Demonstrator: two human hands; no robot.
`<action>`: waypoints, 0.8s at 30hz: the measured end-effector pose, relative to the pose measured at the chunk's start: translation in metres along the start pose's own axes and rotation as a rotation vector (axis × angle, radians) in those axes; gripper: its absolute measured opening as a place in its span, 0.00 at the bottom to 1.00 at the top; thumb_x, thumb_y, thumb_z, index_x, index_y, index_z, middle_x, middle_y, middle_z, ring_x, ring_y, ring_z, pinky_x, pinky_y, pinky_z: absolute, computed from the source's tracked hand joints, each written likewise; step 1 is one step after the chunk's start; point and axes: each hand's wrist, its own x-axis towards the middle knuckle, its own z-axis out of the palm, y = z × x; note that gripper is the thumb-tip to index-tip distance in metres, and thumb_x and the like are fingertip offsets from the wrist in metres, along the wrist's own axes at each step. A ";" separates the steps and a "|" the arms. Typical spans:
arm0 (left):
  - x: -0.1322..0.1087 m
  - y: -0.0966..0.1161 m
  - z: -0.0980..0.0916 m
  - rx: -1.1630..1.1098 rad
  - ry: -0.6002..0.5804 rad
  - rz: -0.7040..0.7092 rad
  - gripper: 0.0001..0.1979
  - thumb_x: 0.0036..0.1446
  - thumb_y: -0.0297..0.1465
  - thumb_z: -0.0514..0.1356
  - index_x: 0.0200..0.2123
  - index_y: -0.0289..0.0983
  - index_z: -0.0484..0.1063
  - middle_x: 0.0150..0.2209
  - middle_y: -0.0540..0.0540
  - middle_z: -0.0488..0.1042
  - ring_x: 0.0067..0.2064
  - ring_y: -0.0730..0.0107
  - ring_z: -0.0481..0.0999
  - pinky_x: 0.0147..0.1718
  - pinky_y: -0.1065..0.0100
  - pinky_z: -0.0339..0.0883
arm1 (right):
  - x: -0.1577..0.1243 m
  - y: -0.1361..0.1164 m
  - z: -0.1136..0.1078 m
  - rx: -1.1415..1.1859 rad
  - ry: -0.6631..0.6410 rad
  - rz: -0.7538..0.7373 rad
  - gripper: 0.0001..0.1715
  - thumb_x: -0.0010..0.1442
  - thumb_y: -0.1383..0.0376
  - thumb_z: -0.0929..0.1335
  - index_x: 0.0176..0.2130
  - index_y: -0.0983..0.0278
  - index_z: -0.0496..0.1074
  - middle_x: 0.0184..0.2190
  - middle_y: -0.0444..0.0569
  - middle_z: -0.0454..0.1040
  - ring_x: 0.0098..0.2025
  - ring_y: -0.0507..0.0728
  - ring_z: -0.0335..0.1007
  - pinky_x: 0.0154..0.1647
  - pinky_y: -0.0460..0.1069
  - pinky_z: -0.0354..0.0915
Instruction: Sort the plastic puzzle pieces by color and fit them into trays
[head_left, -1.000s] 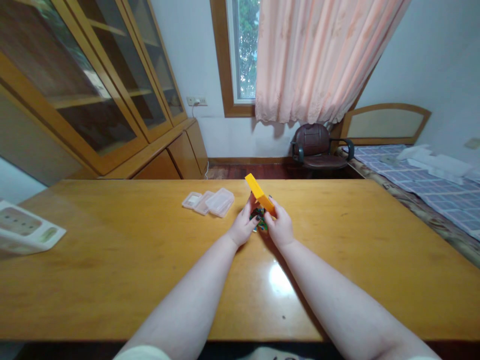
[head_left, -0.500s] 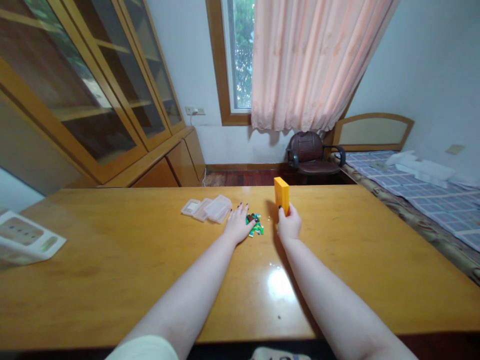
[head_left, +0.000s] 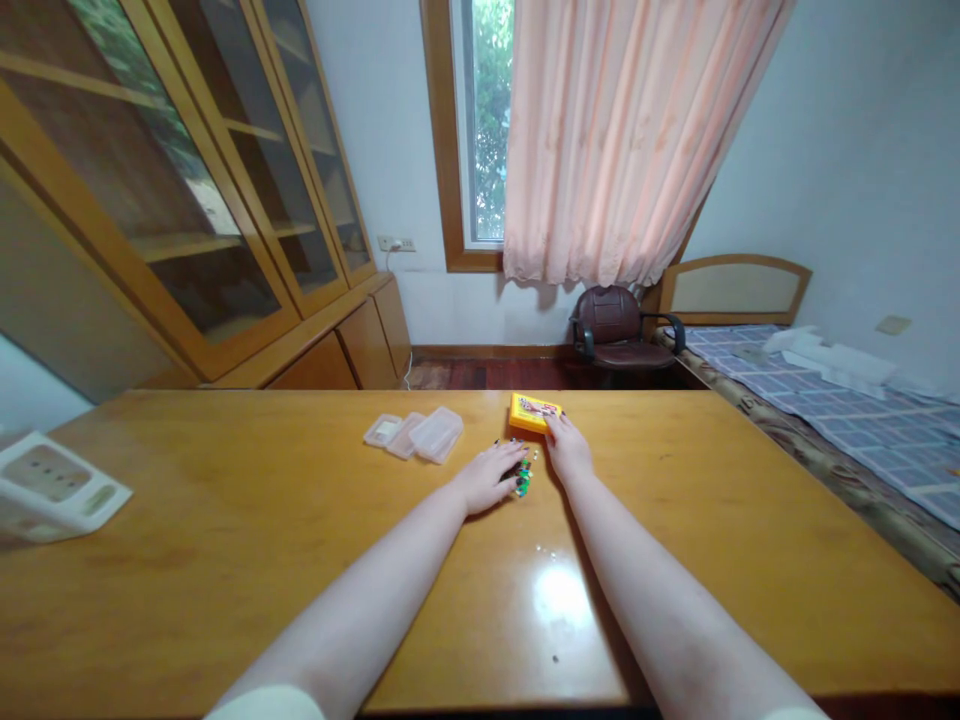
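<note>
My right hand grips the near right corner of a flat yellow box, fingers on its printed top. The box lies low at the far side of the table, printed face up; whether it rests fully on the wood I cannot tell. To the left, my left hand is spread over a small heap of tiny building pieces, green, blue and white where they show. Its fingers cover much of the heap. A few loose white bits lie between the heap and my right hand.
Clear plastic cases lie on the wooden table left of the heap. A white holder stands at the left edge. Beyond the table are a brown armchair, a glass-door cabinet and a bed.
The yellow box has gone from upright in my right hand to lying flat, down and to the left. My left hand has slid slightly right over the pieces. The view has tilted up slightly.
</note>
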 end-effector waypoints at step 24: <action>0.051 -0.049 -0.018 0.539 0.064 -0.476 0.25 0.57 0.38 0.56 0.57 0.40 0.61 0.55 0.38 0.66 0.56 0.51 0.61 0.59 0.43 0.38 | 0.001 0.001 -0.017 -0.176 -0.130 0.210 0.26 0.61 0.68 0.57 0.58 0.63 0.63 0.59 0.52 0.63 0.62 0.65 0.51 0.62 0.61 0.40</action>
